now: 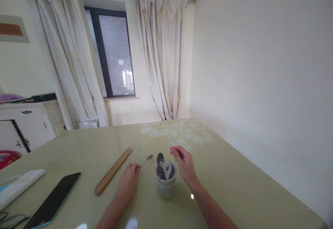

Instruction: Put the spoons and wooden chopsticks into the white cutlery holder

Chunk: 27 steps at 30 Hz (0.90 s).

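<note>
1. Left hand (pixel 128 180) rests on the worktop (pixel 234 173), its grip closed round the handle end of a small metal spoon (pixel 147 160); the bowl of the spoon points far-right, toward the holder.
2. Right hand (pixel 185 164) hovers just right of the holder's rim, fingers loosely curled and part open, nothing in them.
3. Ceramic utensil holder (pixel 165 184) stands upright between the two hands, near edge of the worktop.
4. Judged progress: two spoons already stand in the holder, one dark metal (pixel 160 159), one white ceramic (pixel 167 169); the held spoon and the chopsticks remain outside.
5. Count: three spoons in all; one holder; one bundle of wooden chopsticks (pixel 113 170) lying left of the left hand, the number of sticks too fine to tell.
6. Farther left: one dark phone (pixel 53 199), flat.
</note>
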Each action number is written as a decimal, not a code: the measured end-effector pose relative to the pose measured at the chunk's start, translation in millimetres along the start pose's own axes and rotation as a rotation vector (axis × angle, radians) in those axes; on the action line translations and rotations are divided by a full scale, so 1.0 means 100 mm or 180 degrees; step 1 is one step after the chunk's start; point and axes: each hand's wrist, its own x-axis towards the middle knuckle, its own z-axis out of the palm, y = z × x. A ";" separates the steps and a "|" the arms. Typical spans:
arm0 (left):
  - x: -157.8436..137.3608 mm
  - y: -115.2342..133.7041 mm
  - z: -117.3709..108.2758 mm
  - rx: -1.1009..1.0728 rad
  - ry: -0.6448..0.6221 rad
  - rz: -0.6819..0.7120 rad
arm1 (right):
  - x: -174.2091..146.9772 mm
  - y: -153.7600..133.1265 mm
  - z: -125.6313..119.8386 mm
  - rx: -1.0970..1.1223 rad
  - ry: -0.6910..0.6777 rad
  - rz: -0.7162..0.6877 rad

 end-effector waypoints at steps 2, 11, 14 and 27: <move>-0.01 0.08 0.06 -0.0465 0.0116 0.0120 | 0.03 0.12 0.02 0.0054 -0.0061 0.0263; -0.16 0.50 0.17 -0.1462 -0.0158 0.0776 | -0.03 0.29 0.20 0.0223 -0.0439 0.0445; -0.12 0.45 0.09 -0.1067 -0.0027 0.0785 | 0.02 0.22 0.09 0.0213 -0.0022 0.0254; -0.06 -0.24 -0.49 0.2300 0.0108 -0.0744 | 0.23 -0.09 -0.43 0.0767 0.1978 -0.0785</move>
